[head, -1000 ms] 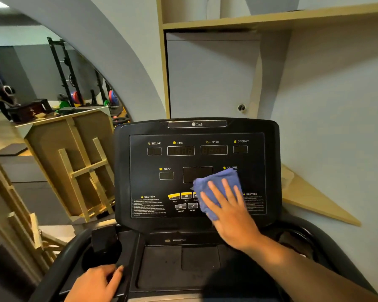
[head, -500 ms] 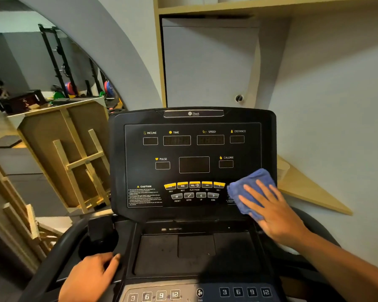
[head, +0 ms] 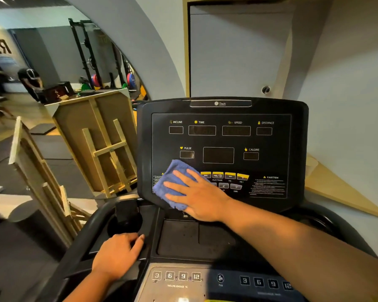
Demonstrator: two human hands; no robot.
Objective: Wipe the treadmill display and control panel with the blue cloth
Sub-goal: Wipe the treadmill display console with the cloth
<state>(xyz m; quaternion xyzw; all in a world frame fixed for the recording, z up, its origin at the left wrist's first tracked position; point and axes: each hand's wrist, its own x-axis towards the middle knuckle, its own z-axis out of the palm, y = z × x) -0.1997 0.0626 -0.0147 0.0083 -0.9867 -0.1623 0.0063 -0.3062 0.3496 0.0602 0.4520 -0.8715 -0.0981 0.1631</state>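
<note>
- The treadmill console (head: pixel 222 118) carries a small logo reading "TheA" on its top strip.
- The display panel (head: pixel 220 138) has window labels INCLINE, TIME, SPEED, DISTANCE, PULSE and CALORIE.
- A "CAUTION" heading with a warning triangle stands at the lower right of the panel; the fine print beneath is too small to read.
- Under the yellow buttons (head: pixel 224 175), "PLAY/PAUSE" is legible.
- The lower keypad (head: pixel 220 279) shows 3, 6, 9, 12 twice, "INCLINE CHOICE %" and "FAN".
</note>
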